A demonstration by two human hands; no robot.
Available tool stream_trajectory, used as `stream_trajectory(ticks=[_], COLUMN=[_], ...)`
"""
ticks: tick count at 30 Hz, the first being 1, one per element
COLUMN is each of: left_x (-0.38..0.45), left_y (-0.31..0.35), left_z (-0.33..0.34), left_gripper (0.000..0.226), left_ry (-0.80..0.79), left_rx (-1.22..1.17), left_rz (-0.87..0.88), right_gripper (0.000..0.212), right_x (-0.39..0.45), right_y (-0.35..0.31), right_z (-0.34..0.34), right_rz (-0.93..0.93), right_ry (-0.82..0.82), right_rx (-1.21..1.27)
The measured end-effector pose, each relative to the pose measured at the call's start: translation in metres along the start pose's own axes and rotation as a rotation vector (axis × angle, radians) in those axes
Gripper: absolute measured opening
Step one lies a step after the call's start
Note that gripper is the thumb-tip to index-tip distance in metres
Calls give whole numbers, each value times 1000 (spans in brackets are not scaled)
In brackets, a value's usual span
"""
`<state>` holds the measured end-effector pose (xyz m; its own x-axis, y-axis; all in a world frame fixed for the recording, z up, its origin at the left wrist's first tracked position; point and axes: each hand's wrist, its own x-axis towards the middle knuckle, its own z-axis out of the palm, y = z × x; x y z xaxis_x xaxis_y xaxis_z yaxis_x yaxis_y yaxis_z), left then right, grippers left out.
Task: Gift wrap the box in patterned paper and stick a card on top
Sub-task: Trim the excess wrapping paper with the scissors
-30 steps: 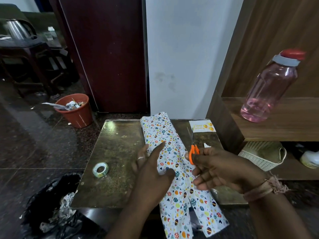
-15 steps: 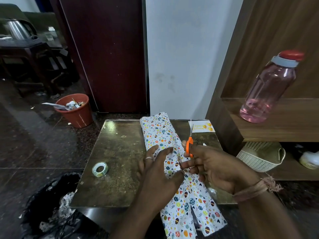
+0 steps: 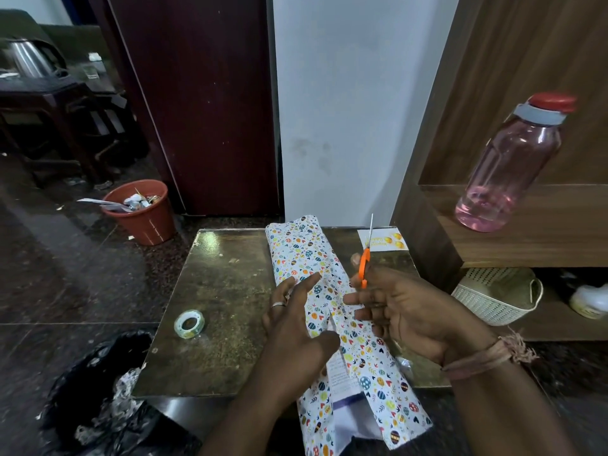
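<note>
Right hand (image 3: 399,311) gripping scissors (image 3: 364,264), seemingly upright

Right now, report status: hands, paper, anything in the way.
Left hand flat on the patterned paper. Right hand grips orange scissors, blades up. Paper slit near table edge. Card and tape roll lie apart.

I see 2 bare forearms, no sleeves. Left hand (image 3: 296,327): 1 silver ring (image 3: 278,304). Right wrist: 1 frayed pinkish-brown thread band (image 3: 490,353).
</note>
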<state>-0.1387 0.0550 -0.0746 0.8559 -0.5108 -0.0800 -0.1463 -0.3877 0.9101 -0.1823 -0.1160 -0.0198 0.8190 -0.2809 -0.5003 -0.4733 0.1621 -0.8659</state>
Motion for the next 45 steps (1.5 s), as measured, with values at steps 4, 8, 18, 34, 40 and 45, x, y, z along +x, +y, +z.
stream_trajectory(ticks=[4,8,18,34,40,45], left_x=[1,2,2,-5,-5,4], left_y=[-2,-5,-11,-4,-2,-16], left_z=[3,3,-8,1,13,8], left_gripper=[82,78,67,81,83,48], left_ry=[32,78,116,92,247,267], left_rx=[-21,-12,-40,115,388,403], left_rz=[-8,9,30,127,278,376], right_gripper=[75,66,79,60,46,45], right_x=[-1,-1,-3,8,4,3], right_y=[1,1,0,5,2,0], right_z=[5,8,8,15,12,13], right_rz=[26,3,51,-61,-108,-163], right_ry=[-8,27,-55,-163,-178,-126], right_rx=[-43,-103,-53,170,190,148])
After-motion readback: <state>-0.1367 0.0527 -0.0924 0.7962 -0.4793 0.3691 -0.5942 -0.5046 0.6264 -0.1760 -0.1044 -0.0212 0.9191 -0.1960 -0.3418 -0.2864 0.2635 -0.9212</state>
